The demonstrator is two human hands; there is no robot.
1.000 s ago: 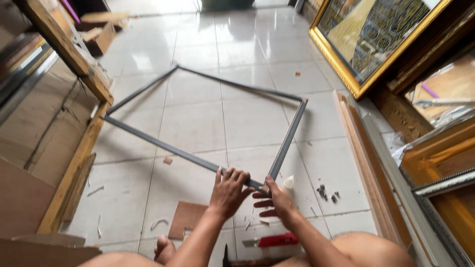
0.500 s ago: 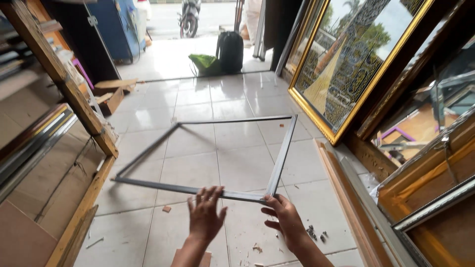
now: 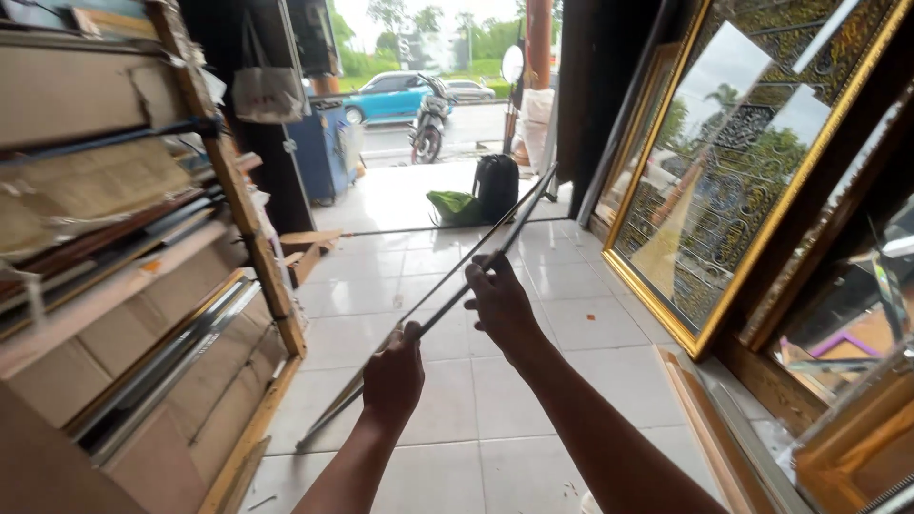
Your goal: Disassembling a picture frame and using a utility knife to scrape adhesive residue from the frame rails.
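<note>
tiled shop floor [image 3: 571,324], both hands' fingers clenched on thin grey frame [image 3: 447,297], left hand [image 3: 392,376], right hand [image 3: 500,303]

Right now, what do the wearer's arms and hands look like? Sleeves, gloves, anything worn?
Both arms are bare as far as the frame shows, with no sleeves visible. The left hand and right hand wear no gloves. No watch, bracelet or ring is visible from this angle.

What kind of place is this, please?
Probably a picture-framing workshop that opens onto a street. Both hands, left and right, lift a thin grey frame; a gold-framed picture leans on the wall, and moulding strips fill the rack.
</note>
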